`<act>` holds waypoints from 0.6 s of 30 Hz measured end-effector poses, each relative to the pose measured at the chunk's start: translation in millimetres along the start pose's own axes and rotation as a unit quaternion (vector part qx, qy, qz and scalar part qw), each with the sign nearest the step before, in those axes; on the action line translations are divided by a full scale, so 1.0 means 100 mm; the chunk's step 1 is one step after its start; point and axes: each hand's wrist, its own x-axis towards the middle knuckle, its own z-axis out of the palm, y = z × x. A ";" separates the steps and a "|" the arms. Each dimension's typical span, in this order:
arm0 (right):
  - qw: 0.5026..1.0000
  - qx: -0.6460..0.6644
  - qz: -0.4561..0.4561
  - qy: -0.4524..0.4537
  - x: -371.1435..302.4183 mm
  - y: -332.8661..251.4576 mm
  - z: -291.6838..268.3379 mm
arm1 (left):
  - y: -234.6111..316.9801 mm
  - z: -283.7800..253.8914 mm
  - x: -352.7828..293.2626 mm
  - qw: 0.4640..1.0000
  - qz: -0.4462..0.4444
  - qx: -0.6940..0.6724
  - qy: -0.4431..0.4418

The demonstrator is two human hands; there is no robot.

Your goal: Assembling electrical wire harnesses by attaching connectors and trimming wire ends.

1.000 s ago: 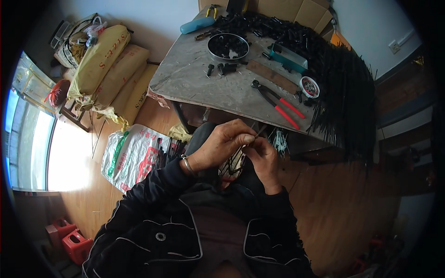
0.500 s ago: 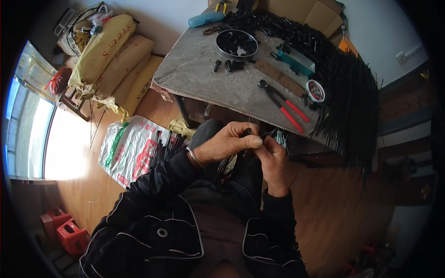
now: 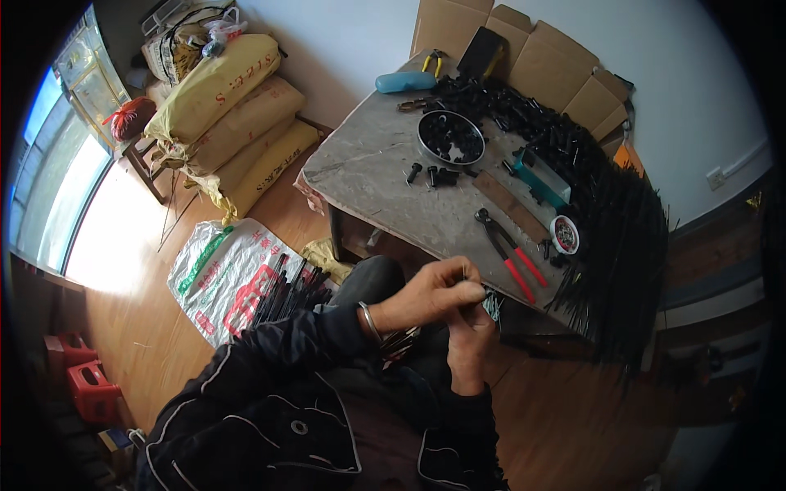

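Observation:
My left hand (image 3: 438, 293), a silvery bangle (image 3: 369, 321) at its wrist, is closed, thumb against curled fingers. Just below its thumb, my right hand (image 3: 470, 342) is closed too, fingertips pressed up near the left's. A bit of something dark shows between the fingers, too hidden to name. Both hands meet above my lap, short of the table's near edge. Closest on the tabletop (image 3: 368, 168) lies a pair of pincers (image 3: 514, 260) with red handles. Behind the forearm, a bundle of black rods (image 3: 282, 296) rests on a white printed sack (image 3: 196, 266) on the floor.
On the table are a metal bowl (image 3: 434, 161) of black parts, a brown flat bar (image 3: 508, 204), a teal box (image 3: 544, 182), a small round tub (image 3: 565, 235) and a heap of black rods (image 3: 614, 254). Stuffed sacks (image 3: 225, 90) and red stools (image 3: 94, 391) stand left.
The whole view has tilted, so the table sits lower in the picture. My hands stay together, and the left thumb and fingers now cover more of the right fingertips.

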 end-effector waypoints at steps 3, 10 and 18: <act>0.998 -0.006 0.019 -0.061 0.07 0.03 -0.01 | 0.03 -0.39 0.22 0.983 -0.005 0.140 0.119; 0.992 -0.023 0.057 -0.107 0.24 -0.11 0.07 | 0.32 -1.46 1.46 0.800 0.152 0.550 0.185; 0.981 0.075 0.117 -0.134 0.41 0.06 -0.05 | 0.16 -1.77 2.11 0.564 0.050 0.823 0.031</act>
